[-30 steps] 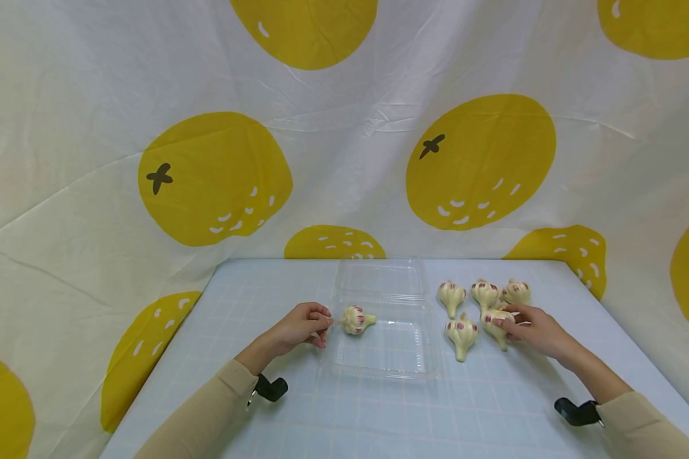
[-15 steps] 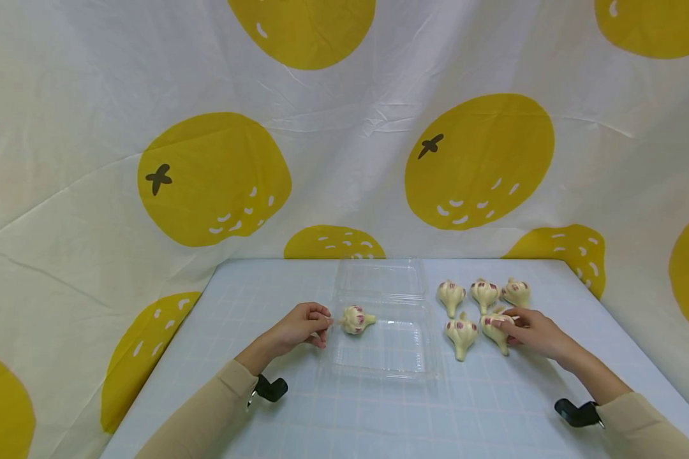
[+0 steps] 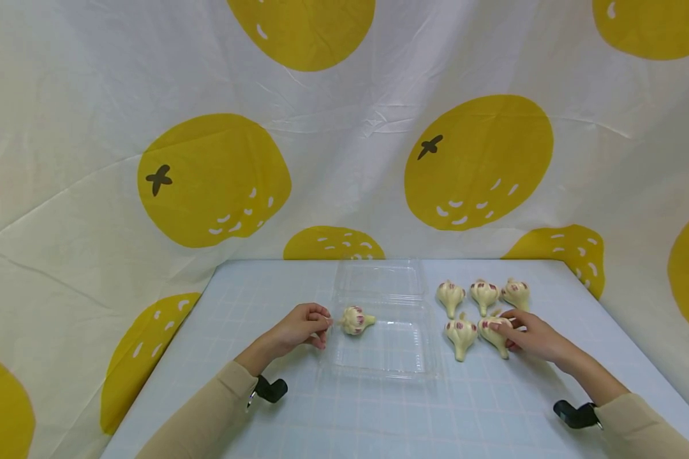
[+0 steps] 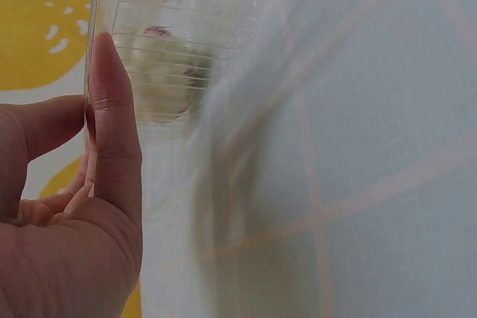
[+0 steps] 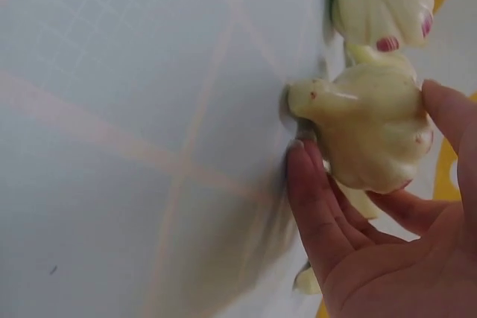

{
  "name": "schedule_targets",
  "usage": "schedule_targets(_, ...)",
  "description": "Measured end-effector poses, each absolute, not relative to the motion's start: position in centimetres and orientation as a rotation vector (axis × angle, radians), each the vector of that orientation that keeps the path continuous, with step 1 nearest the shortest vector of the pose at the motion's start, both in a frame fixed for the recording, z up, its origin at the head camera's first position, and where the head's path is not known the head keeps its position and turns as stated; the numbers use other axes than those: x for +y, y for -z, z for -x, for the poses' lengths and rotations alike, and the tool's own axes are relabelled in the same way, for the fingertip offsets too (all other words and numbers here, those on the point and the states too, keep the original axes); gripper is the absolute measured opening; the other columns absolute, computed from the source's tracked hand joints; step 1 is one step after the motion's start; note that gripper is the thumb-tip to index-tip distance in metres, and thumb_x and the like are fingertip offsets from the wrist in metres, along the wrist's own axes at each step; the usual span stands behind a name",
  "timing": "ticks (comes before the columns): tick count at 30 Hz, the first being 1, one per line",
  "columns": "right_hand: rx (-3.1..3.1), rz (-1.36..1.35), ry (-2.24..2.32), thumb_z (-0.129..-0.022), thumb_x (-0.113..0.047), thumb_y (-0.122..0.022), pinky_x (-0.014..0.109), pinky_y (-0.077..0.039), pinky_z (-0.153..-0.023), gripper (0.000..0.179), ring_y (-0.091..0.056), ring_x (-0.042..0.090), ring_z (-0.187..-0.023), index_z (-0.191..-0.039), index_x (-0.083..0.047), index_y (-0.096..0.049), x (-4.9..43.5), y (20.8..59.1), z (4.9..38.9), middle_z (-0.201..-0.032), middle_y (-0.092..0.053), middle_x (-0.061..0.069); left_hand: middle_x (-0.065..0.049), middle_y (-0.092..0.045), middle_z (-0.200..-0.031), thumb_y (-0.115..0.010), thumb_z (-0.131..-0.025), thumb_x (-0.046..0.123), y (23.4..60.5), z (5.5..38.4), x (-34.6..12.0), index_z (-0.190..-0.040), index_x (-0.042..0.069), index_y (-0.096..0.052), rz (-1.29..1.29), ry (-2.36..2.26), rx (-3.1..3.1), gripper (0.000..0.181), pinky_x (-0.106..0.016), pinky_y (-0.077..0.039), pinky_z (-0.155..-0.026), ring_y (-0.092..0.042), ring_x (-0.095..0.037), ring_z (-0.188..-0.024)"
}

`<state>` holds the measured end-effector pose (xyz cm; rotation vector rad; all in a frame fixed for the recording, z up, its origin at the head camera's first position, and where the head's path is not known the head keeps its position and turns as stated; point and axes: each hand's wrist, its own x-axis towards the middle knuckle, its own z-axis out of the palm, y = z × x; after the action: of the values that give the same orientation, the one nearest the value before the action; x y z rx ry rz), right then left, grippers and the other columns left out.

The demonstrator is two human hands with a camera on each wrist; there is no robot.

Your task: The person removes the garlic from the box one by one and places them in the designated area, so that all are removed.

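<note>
My left hand point(image 3: 300, 328) pinches the left rim of a clear plastic clamshell box point(image 3: 399, 350) between thumb and forefinger; the left wrist view shows the thin edge between those fingertips. One garlic bulb point(image 3: 354, 320) lies inside the box at its left, stalk pointing right. On the right, my right hand point(image 3: 536, 336) holds another garlic bulb point(image 3: 492, 330), thumb on one side and fingers curled beneath it. In the right wrist view the stalk of this held bulb point(image 5: 373, 124) sits close to the tablecloth.
Beside the held bulb lies a garlic bulb point(image 3: 461, 335), with a row of three behind: a left bulb point(image 3: 450, 294), a middle bulb point(image 3: 485, 293) and a right bulb point(image 3: 515, 292). The box's hinged lid point(image 3: 381, 278) lies open at the back. A lemon-print curtain point(image 3: 344, 159) rises behind the table.
My right hand has shifted its garlic bulb slightly left and towards me, apart from the row behind. My left hand has stayed in place at the box rim.
</note>
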<state>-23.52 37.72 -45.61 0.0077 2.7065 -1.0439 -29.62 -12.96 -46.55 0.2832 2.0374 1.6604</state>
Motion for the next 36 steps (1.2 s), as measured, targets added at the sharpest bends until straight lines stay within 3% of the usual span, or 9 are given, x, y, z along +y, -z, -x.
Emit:
schedule_targets(12,2.701,-0.006,1.04,-0.102,-0.049,-0.059,0.037,-0.06,-0.079,0.075,-0.065,0.023,-0.09,-0.141,0.012,-0.041,37.7,45.0,23.2,-0.12,-0.058,0.029,-0.009,-0.061,-0.082,-0.065,-0.102,0.014,46.5,29.6,-13.0,-0.119,-0.003,-0.054,-0.282,-1.662,2.035,0.027,-0.029,-0.061,-0.066,-0.063,-0.018,-0.069)
schedule_targets(19,2.899,0.101,0.892,-0.102,-0.047,-0.059,0.052,-0.058,-0.083,0.076,-0.061,0.043,-0.109,-0.143,0.014,-0.04,38.1,43.4,22.5,-0.129,-0.055,0.035,-0.011,-0.062,-0.083,-0.063,-0.103,0.013,46.4,29.6,-13.0,-0.12,-0.003,-0.053,-0.281,-1.655,2.031,0.026,-0.029,-0.061,-0.067,-0.062,-0.018,-0.07)
schedule_targets(25,3.048,0.17,0.84,-0.102,-0.044,-0.061,0.062,-0.055,-0.087,0.074,-0.052,0.052,-0.116,-0.143,0.014,-0.041,37.1,41.2,22.0,-0.137,-0.047,0.038,-0.012,-0.062,-0.083,-0.063,-0.103,0.013,46.4,29.6,-13.0,-0.12,-0.003,-0.054,-0.287,-1.656,2.031,0.025,-0.029,-0.061,-0.067,-0.062,-0.018,-0.07)
schedule_targets(36,3.092,0.399,0.945,-0.101,-0.035,-0.066,0.064,-0.05,-0.095,0.063,-0.055,0.046,-0.118,-0.143,0.008,-0.046,32.7,39.5,21.8,-0.137,-0.052,0.029,-0.01,-0.062,-0.081,-0.063,-0.103,0.012,46.6,29.7,-13.0,-0.119,-0.004,-0.053,-0.293,-1.658,2.031,0.024,-0.029,-0.061,-0.066,-0.062,-0.018,-0.07)
